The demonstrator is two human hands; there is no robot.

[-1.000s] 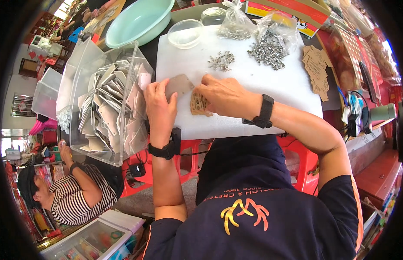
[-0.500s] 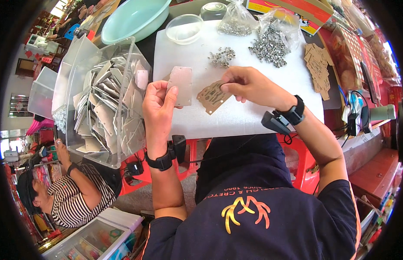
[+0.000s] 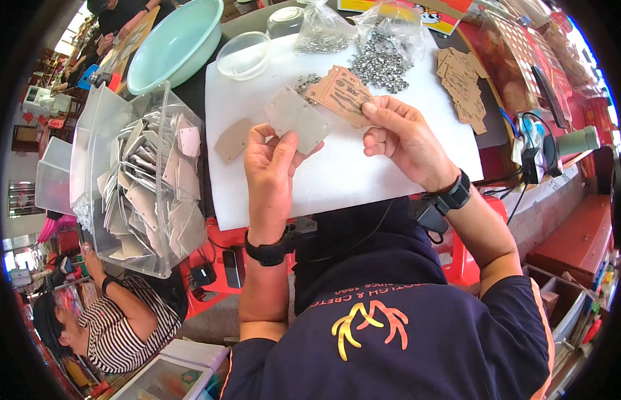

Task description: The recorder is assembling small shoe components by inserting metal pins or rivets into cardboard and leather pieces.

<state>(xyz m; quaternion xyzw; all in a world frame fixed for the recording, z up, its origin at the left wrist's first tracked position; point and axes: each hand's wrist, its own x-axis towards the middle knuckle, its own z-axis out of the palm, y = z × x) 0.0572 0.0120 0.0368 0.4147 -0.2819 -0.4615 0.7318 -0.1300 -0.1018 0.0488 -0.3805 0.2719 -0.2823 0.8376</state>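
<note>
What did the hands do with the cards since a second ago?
Both hands lifted off the white mat. The left hand now holds up the clear sleeve, and the right hand the brown card beside it. The bin, bowl and metal bits stayed put.

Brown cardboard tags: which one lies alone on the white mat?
The blank tag left of the left hand; the others are stacked at right or held.

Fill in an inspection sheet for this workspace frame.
Surface: white mat, partly bare.
Job's things: clear sleeve in left hand; brown card in right hand.
Clutter: metal bits, card stack, clear bin of sleeves, green basin, clear bowl.
Grippers: both hands pinching, raised over the mat.
Cables: black cable at right edge.
Surroundings: person in striped shirt lower left.
</note>
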